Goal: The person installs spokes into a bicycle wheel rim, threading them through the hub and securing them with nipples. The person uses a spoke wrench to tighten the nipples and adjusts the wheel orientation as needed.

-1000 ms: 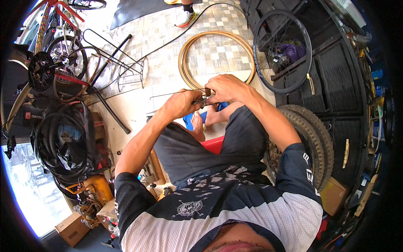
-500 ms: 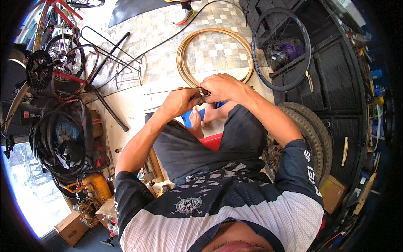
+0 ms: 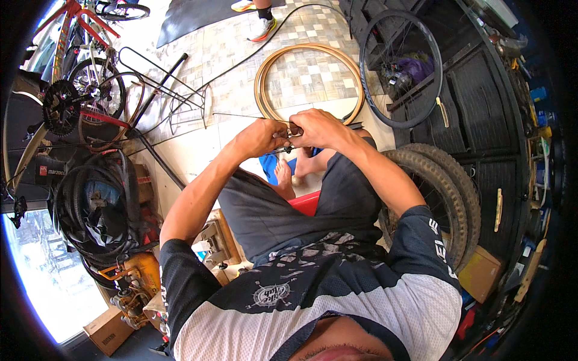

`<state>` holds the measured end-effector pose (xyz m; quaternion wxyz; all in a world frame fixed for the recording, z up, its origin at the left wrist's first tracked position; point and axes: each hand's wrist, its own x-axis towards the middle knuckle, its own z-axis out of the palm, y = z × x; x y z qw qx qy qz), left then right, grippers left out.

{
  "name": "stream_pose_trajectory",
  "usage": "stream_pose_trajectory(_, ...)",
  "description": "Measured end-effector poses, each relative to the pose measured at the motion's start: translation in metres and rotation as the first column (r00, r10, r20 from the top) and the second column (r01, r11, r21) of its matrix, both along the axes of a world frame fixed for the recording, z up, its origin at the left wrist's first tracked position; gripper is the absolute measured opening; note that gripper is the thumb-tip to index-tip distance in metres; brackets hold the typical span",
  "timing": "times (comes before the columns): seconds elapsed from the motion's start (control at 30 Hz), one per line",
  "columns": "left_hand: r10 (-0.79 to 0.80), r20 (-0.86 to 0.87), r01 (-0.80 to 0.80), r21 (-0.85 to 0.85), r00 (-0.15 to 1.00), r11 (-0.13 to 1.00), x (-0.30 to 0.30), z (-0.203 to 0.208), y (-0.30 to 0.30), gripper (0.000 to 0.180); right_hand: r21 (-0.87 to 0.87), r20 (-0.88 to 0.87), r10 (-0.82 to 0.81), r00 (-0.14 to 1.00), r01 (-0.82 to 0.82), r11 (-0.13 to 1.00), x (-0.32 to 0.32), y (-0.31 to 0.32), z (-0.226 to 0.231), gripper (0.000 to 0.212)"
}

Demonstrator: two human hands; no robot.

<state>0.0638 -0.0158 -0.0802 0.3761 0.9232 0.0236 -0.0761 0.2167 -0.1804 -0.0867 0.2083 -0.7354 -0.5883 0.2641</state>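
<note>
In front of my knees, both hands meet, fingers bent and pinched together. A small dark bicycle part with shiny metal bits (image 3: 294, 129) sits between them, mostly covered by the fingers, so its exact kind does not show. My left hand (image 3: 263, 137) grips its left side. From above, my right hand (image 3: 319, 128) closes round the other side. A thin dark cable (image 3: 241, 115) runs out leftward past my left hand. Below the fingertips a little more dark metal (image 3: 288, 149) pokes out.
Tan-walled tyres (image 3: 260, 84) lie on the tiled floor ahead. A black-rimmed wheel (image 3: 438, 66) and knobby tyres (image 3: 463, 192) stand right, beside black drawers (image 3: 487, 120). Left are bicycles (image 3: 90, 84), a wire stand (image 3: 205, 105) and coiled black tyres (image 3: 66, 198). A person's shoe (image 3: 262, 29) shows far ahead.
My left hand has shifted slightly up and right, my right hand slightly down. The cable now sits higher. At the far side, a second shoe of the other person has come further into view.
</note>
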Motion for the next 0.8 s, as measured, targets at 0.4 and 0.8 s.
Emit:
stream_pose_trajectory(0.4,-0.104,-0.046,0.106,0.050,0.993,0.993,0.007,0.010,-0.001,0.023,-0.021,0.033,-0.059,0.998,0.059,0.998,-0.004,-0.005,-0.002,0.040)
stream_pose_trajectory(0.8,-0.065,-0.063,0.073,0.123,0.996,0.990,0.002,0.011,-0.010,0.019,0.086,-0.009,-0.017,1.000,0.017,0.996,0.003,-0.010,-0.009,0.032)
